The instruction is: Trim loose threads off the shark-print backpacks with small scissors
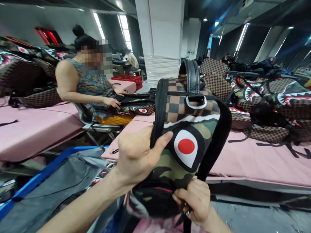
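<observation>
A camouflage and brown-checked backpack (159, 172) with a red-and-white eye print is held up in front of me, tilted on its side. My left hand (139, 152) grips its edge by the black zip, thumb pressed on the camouflage panel. Lower down, my right hand (193, 200) is closed at the side pocket, near a black strap and a small metal piece; exactly what its fingers pinch is partly hidden. A black carry handle (192, 75) with a metal ring (196, 102) stands at the top of the bag. A wide black shoulder strap (216, 148) curves along its right side.
Pink-covered tables (255, 159) stand ahead and at the left. Similar backpacks (297, 111) are piled on the right. A co-worker (83, 82) sits at the left, hands on another bag. A blue-rimmed grey bin (54, 186) stands low at my left; a white pillar (161, 31) rises behind.
</observation>
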Available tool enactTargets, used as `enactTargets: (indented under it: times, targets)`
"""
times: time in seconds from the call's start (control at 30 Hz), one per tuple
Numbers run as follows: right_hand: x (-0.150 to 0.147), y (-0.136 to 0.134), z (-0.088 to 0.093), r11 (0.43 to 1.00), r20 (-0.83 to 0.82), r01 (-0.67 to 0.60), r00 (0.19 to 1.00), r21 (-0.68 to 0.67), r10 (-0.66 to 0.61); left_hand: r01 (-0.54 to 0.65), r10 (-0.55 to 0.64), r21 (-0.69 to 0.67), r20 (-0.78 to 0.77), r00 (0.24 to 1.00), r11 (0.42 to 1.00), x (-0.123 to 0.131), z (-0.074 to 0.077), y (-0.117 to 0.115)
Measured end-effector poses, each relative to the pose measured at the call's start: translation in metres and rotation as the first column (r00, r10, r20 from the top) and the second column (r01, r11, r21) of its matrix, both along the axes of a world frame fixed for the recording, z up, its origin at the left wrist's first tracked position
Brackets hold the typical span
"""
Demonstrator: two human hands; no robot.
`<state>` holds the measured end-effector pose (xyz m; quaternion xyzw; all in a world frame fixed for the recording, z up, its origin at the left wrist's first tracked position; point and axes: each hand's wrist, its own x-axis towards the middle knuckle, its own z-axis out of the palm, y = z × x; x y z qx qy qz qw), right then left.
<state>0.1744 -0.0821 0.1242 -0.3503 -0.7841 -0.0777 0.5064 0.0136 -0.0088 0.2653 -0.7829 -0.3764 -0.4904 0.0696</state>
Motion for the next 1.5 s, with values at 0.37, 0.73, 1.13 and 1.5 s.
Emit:
enactTargets:
  times: [0.37,0.73,1.13,1.5]
  targets:
    - [0.050,0.049,0.041,0.980,-0.152,0.134,0.976,-0.145,-0.156,-0.156,0.162,-0.286,-0.004,0.987,0.945,0.009,-0.128,0.068]
    - [0.033,0.102,0.113,0.961,0.360,0.232,0.892,0.152,-0.273,0.025,0.007,-0.197,0.157,0.988,0.980,-0.019,-0.073,0.071]
    - [0.037,0.105,0.108,0.972,0.330,0.237,0.917,0.008,-0.226,0.117,-0.154,-0.273,-0.117,0.981,0.955,0.000,0.001,0.099]
    - [0.047,0.104,0.145,0.862,0.327,0.493,0.839,-0.116,-0.436,0.042,-0.149,-0.413,-0.230,0.962,0.910,0.002,0.020,0.100]
